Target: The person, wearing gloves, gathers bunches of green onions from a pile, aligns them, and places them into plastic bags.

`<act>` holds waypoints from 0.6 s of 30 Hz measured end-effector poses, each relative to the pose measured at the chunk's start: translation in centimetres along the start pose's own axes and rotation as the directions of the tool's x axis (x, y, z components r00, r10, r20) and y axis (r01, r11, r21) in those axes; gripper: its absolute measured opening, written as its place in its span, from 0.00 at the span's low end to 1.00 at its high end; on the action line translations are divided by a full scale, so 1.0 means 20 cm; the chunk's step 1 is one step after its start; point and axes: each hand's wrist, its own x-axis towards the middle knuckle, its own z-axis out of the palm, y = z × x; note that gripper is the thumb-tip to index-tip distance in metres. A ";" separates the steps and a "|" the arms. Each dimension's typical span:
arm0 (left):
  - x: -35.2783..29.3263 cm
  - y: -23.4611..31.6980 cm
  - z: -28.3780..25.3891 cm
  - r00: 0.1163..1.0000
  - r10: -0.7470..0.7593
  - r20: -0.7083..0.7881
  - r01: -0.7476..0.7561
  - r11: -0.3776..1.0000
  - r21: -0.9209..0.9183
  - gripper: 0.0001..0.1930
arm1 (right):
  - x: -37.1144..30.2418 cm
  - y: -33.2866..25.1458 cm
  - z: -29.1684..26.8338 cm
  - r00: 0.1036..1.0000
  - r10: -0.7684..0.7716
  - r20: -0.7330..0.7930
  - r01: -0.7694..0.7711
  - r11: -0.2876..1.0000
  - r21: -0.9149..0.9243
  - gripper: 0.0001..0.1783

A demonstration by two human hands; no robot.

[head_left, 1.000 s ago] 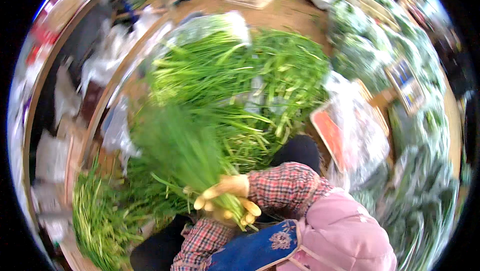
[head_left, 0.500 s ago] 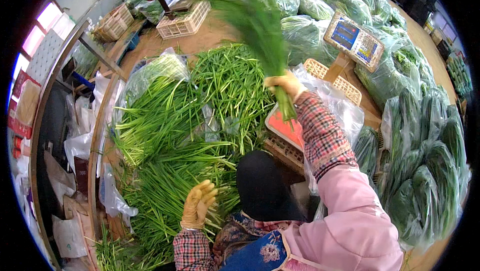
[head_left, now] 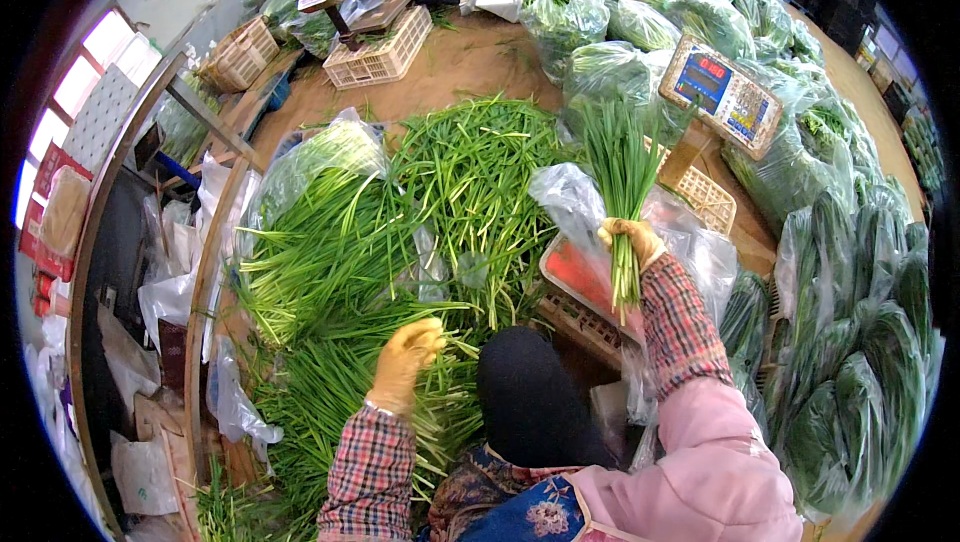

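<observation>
now r hand (head_left: 632, 238) lower, clenched round chive bunch (head_left: 622, 167); l hand (head_left: 405, 360) loosely curled on pile (head_left: 330, 262).

Just one view here, a fisheye cam up on the person's head, looking steeply down and forward. The pile of green chives (head_left: 400, 232) sits close below it, dead centre; the scale (head_left: 722, 94) is up right of the pile, edges bending.

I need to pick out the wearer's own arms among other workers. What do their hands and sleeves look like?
Both hands wear yellowish rubber gloves: left hand, right hand. Each forearm has a red, white and dark plaid sleeve; a pink padded sleeve covers the right upper arm.
</observation>
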 end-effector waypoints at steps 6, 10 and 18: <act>0.20 0.27 0.32 0.505 0.806 0.309 -0.571 0.043 0.820 0.56 | -0.47 -0.25 0.35 0.974 -0.069 0.217 0.077 0.997 -0.026 0.14; 0.21 0.46 0.47 0.621 0.739 0.263 -0.519 0.137 0.843 0.51 | -0.65 -0.36 0.46 0.928 -0.082 0.363 0.141 0.980 -0.141 0.15; 0.49 0.11 0.35 0.957 0.221 0.189 -0.226 0.974 0.007 0.22 | -0.81 -0.57 0.82 0.866 -0.426 0.263 0.500 0.706 -0.501 0.15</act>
